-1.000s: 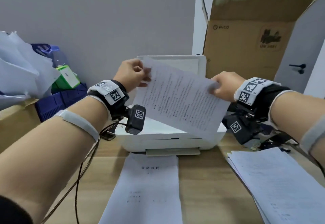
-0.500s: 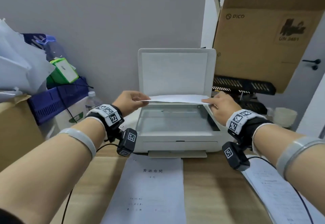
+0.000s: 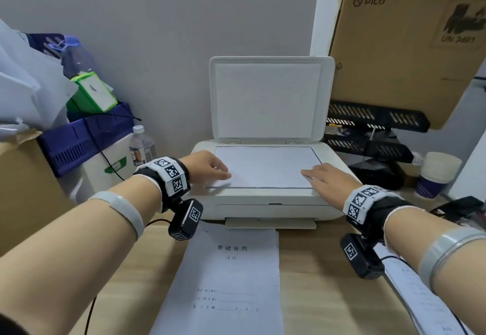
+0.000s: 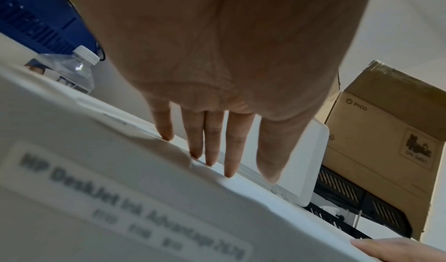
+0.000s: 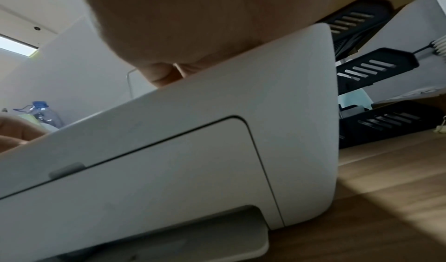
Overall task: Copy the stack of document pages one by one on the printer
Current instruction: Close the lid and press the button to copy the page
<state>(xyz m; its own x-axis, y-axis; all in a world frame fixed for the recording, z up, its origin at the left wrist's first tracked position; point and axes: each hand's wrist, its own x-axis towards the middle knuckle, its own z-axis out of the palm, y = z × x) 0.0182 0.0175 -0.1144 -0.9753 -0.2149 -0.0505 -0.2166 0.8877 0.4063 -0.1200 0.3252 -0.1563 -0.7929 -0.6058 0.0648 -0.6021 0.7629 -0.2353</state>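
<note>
The left hand (image 3: 207,166) lies flat with straight fingers (image 4: 229,151) on the near-left corner of the document page (image 3: 265,166), which sits face down on the scanner glass of the HP DeskJet printer (image 3: 265,203). The scanner lid (image 3: 268,98) stands upright behind it. The right hand (image 3: 328,179) rests with fingers extended on the near-right corner of the same sheet; the right wrist view hides its fingertips behind the printer body, but the head view shows them uncurled.

The likely trouble is skew. If either hand drags as it lifts, the thin sheet could slide off square with the glass frame, and the copy would come out crooked or clipped. Dropping the lid quickly could also puff air under the paper and shift it.

Half a second ago both hands pinched the page by its side edges and held it level above the bare glass; now it is down flat and the pinches have given way to flat palms. A printed cover sheet (image 3: 228,276) lies on the desk in front of the output tray, and the remaining stack (image 3: 418,290) is at the far right edge, as before.
</note>
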